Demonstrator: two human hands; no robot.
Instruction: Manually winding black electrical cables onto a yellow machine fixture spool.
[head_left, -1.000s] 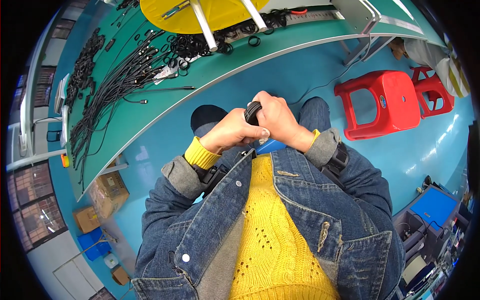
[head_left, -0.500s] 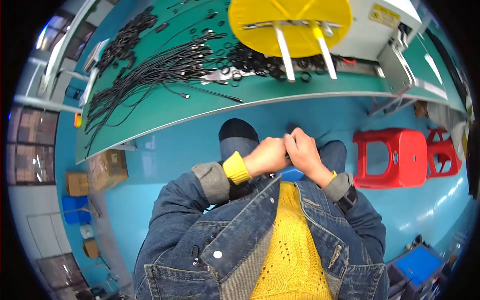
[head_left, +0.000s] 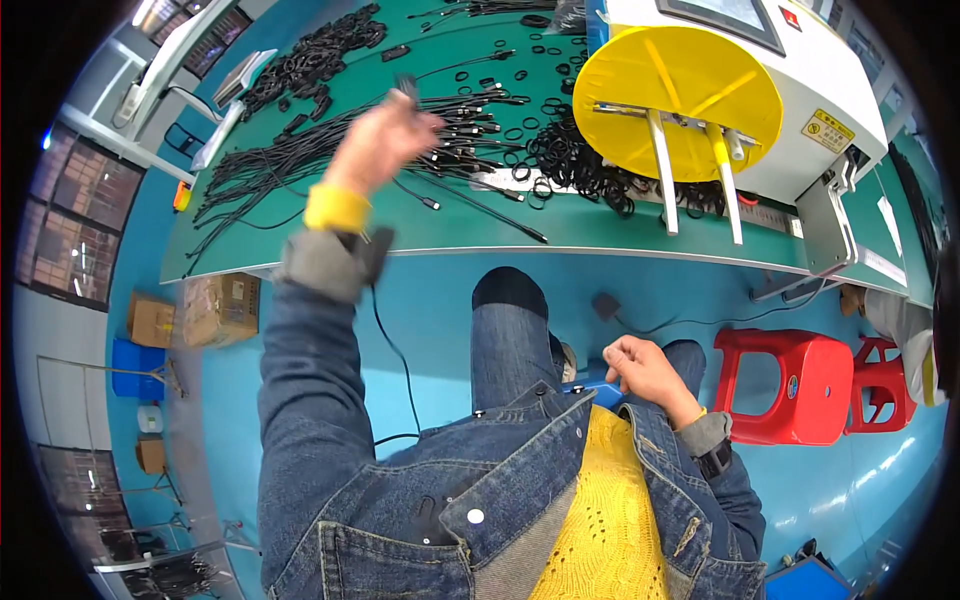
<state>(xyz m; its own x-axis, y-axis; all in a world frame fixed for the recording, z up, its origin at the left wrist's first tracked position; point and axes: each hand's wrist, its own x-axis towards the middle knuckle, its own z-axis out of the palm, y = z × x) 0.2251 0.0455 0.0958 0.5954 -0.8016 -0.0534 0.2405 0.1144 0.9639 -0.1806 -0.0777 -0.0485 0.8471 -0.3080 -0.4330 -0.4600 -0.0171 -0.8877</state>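
Note:
My left hand (head_left: 380,147) reaches over the green table (head_left: 300,237), smeared by motion. A small dark object (head_left: 407,90) shows at its fingertips, too blurred to make out. Under and beside this hand lies a spread bunch of black cables (head_left: 290,160) with light metal plugs, many pointing right. Beyond it is a heap of small black pieces (head_left: 320,55). My right hand (head_left: 645,368) stays low above my lap, beside my knee, its fingers curled in with nothing visible in them.
A white machine (head_left: 830,100) with a yellow disc (head_left: 680,105) on metal rods stands at the right of the table. Black rings (head_left: 580,160) lie around its base. Red stools (head_left: 790,385) stand on the floor at right; cardboard boxes (head_left: 220,310) stand at left. A foot pedal (head_left: 606,306) trails a cord.
Both hands were together over my lap. My left hand has parted from the right and swung forward and left over the cables; my right hand remains near my lap. The view has shifted.

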